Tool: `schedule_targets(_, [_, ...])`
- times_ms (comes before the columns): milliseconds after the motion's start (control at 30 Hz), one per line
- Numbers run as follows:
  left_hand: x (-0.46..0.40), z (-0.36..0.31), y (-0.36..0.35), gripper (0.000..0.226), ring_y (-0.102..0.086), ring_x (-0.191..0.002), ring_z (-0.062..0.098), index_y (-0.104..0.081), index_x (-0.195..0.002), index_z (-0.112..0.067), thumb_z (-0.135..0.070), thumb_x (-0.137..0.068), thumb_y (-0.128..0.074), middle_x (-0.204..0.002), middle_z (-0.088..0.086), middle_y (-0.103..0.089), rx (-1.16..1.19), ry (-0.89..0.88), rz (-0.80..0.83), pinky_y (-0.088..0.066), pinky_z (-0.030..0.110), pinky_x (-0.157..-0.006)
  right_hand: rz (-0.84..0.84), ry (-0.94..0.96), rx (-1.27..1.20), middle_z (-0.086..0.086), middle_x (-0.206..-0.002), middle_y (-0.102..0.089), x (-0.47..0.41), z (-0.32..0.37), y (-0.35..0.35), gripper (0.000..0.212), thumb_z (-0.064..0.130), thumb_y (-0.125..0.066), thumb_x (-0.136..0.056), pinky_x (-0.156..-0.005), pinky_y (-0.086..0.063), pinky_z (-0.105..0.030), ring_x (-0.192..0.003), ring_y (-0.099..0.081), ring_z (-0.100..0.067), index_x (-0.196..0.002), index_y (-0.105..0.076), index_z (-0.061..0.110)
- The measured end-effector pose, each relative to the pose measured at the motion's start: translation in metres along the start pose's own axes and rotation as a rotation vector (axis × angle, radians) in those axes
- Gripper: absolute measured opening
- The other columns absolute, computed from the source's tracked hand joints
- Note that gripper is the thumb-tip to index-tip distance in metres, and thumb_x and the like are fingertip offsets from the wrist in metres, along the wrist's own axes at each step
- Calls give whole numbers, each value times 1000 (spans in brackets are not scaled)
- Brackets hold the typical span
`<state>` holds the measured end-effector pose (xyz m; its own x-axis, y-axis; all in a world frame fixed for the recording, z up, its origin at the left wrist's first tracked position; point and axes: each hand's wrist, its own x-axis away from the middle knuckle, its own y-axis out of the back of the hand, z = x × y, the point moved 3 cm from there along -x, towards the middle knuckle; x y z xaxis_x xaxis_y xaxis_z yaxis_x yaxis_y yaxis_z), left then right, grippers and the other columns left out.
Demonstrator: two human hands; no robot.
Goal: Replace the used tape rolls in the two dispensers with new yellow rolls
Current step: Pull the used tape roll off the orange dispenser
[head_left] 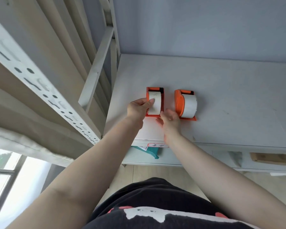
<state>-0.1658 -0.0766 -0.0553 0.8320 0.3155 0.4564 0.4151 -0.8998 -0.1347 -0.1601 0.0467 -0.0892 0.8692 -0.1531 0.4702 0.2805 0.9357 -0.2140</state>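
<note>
Two orange tape dispensers stand side by side on a white shelf (229, 100). The left dispenser (162, 100) holds a white roll (156, 100). My left hand (138, 109) grips that roll from the left, thumb resting on its top. The right dispenser (178, 103) carries another white roll (190, 104). My right hand (169, 119) hovers between the two dispensers at their near ends, fingers spread and holding nothing. No yellow rolls are in view.
A perforated white metal rack upright (45, 90) and slanted braces stand to the left. A lower shelf shows a teal object (145, 152) and a brown flat piece (271, 158). A red-edged label (158, 145) is on the shelf's front edge.
</note>
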Motion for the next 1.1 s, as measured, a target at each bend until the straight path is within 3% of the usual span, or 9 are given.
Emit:
schedule_targets(167, [1,-3,-1,8,-61,-82,25,-71,-89,-7,-13,-84,-73,-92,16,-68,6,-14,-2,-53,41,-91,-24,-74,-68,-20,-108,-61,-1,-4,3,28,0,-59,-90,-59,-56,-15,-76,-64,-20,-117,-56,-9])
schedule_targets(333, [0,-7,1,4,-62,-81,25,-70,-83,-10,-13,-84,-72,-87,14,-69,1,-18,9,-54,38,-88,45,-148,-139,-14,-96,-67,0,-11,-2,26,9,-59,-92,-68,-58,-20,-77,-66,-17,-115,-57,-2])
schedule_targets(467, [-6,-19,2,5,-65,-65,17,-70,-81,-10,-12,-83,-73,-72,2,-71,11,-11,11,-57,22,-67,24,-227,-161,-8,-84,-67,0,-14,-5,5,8,-55,-95,-80,-57,-26,-74,-67,-15,-94,-58,3])
schedule_targets(567, [-12,-37,2,16,-64,-67,16,-69,-95,-3,-14,-83,-74,-78,4,-69,23,-4,-8,-58,27,-75,20,-232,-170,-9,-83,-67,-2,-15,-6,6,5,-53,-95,-90,-53,-31,-72,-68,-16,-89,-55,5])
schedule_targets(700, [-20,-52,-5,38,-66,-80,21,-66,-110,1,-16,-78,-79,-88,7,-69,7,58,-23,-57,31,-84,29,-228,-164,-12,-80,-66,-5,-12,-9,9,1,-51,-95,-77,-58,-25,-67,-68,-15,-86,-53,3])
schedule_targets(833, [-21,-52,-7,35,-67,-79,19,-65,-105,-4,-15,-76,-81,-86,5,-69,40,138,-16,-57,26,-73,35,-252,-144,-12,-68,-67,-8,-6,-6,11,-4,-53,-93,-66,-59,-24,-54,-69,-14,-82,-54,0])
schedule_targets(933, [-22,-50,-2,36,-67,-79,18,-65,-107,-4,-16,-77,-80,-87,5,-69,44,138,-2,-57,26,-76,41,-263,-140,-17,-75,-66,-6,-3,-7,9,-5,-55,-91,-57,-59,-23,-54,-69,-16,-82,-56,-3])
schedule_targets(1033, [-23,-45,5,38,-66,-78,16,-65,-112,-4,-17,-79,-79,-88,4,-69,50,144,13,-56,27,-83,45,-289,-152,-16,-82,-65,-4,-3,-11,10,5,-59,-92,-60,-59,-22,-68,-67,-20,-84,-57,0])
schedule_targets(1100, [-22,-42,8,40,-67,-77,14,-65,-114,-4,-18,-79,-78,-88,3,-70,55,147,32,-55,26,-83,42,-338,-62,-8,-76,-63,4,-2,-9,17,21,-60,-93,-51,-55,-16,-60,-62,-12,-82,-56,8])
